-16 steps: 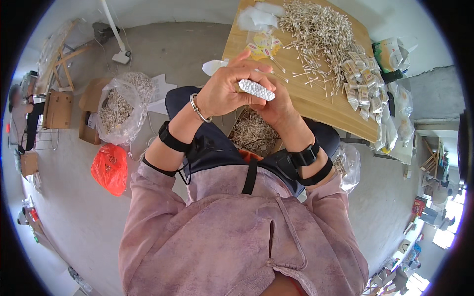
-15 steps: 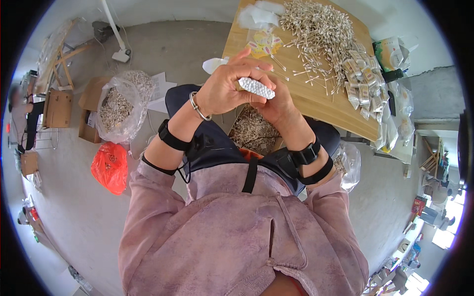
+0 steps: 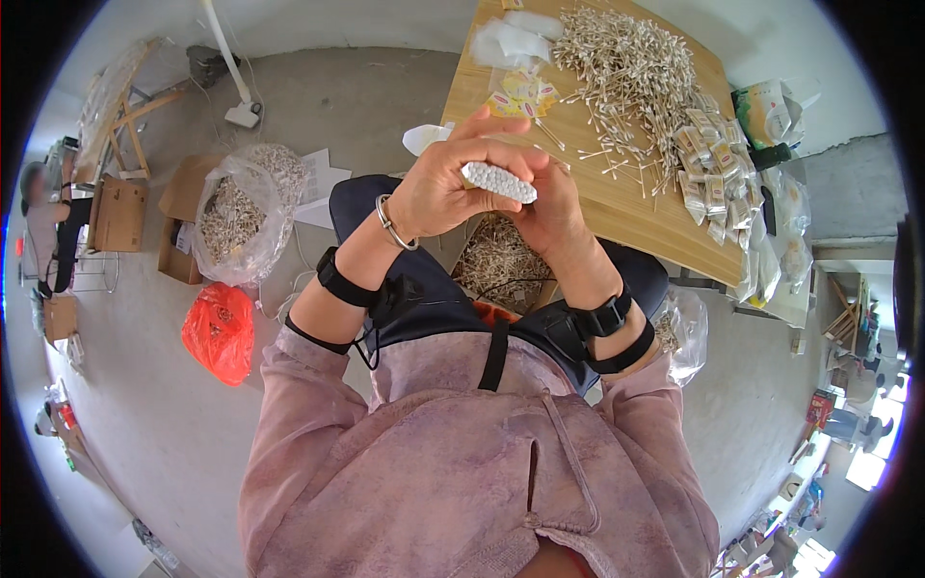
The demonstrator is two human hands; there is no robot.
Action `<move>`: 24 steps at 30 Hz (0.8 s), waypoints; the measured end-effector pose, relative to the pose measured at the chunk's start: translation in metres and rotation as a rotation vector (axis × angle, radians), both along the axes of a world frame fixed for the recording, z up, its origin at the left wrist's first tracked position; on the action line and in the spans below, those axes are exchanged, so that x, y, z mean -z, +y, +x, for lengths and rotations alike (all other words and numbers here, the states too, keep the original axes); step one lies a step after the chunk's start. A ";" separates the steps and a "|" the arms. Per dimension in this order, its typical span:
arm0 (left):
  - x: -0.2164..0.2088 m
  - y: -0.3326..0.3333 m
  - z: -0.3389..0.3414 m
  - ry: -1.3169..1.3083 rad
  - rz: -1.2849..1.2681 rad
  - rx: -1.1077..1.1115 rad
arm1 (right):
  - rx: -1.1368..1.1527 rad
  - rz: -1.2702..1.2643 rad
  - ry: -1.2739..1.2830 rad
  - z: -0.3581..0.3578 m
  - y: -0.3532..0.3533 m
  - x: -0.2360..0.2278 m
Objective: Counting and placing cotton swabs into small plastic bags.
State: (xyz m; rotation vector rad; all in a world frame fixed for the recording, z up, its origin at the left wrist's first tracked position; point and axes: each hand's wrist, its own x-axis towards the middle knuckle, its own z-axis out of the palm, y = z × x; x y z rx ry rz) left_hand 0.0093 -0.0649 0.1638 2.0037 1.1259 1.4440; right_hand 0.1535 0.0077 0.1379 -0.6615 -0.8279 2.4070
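A tight bundle of cotton swabs (image 3: 499, 182) is held above my lap, its white tips packed together and turned up toward me. My left hand (image 3: 441, 183) curls around the bundle's left side, thumb along the near edge. From the right, my right hand (image 3: 552, 204) closes on the other end; most of its fingers are hidden behind the bundle. Below, between my knees, a box of loose cotton swabs (image 3: 501, 260) is partly covered by my hands. Past my hands, a large heap of cotton swabs (image 3: 626, 67) lies on the wooden table (image 3: 597, 207).
Small filled packets (image 3: 713, 164) pile up at the table's right. Yellow-and-white labels (image 3: 520, 96) and clear bags (image 3: 511, 40) lie at its left. On the floor at left are a plastic bag of swabs (image 3: 236, 217), a cardboard box (image 3: 183, 197) and a red bag (image 3: 220, 332).
Both hands still hold the swab bundle in nearly the same place. The whole view has shifted slightly, with the table and floor things a little to the right and lower.
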 end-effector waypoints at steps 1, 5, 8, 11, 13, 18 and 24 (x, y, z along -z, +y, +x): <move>0.003 0.002 0.003 -0.001 0.001 0.004 | 0.064 0.006 -0.057 -0.002 0.007 0.003; 0.019 0.002 0.012 -0.437 -0.047 -0.064 | 0.327 0.036 -0.134 -0.007 0.008 -0.024; 0.030 0.009 0.026 -0.474 -0.033 -0.135 | 0.473 0.101 -0.133 -0.013 0.021 -0.022; 0.035 0.016 0.049 -0.489 0.035 -0.262 | 0.551 0.047 -0.132 -0.010 0.013 -0.025; 0.027 0.022 0.054 -0.483 0.087 -0.306 | 0.535 0.018 -0.060 -0.015 0.006 -0.028; 0.008 0.029 0.051 -0.097 0.237 -0.574 | 0.289 0.057 0.121 -0.009 0.002 -0.009; 0.004 0.023 0.058 -0.096 0.193 -0.655 | 0.314 -0.014 0.155 -0.014 0.000 -0.013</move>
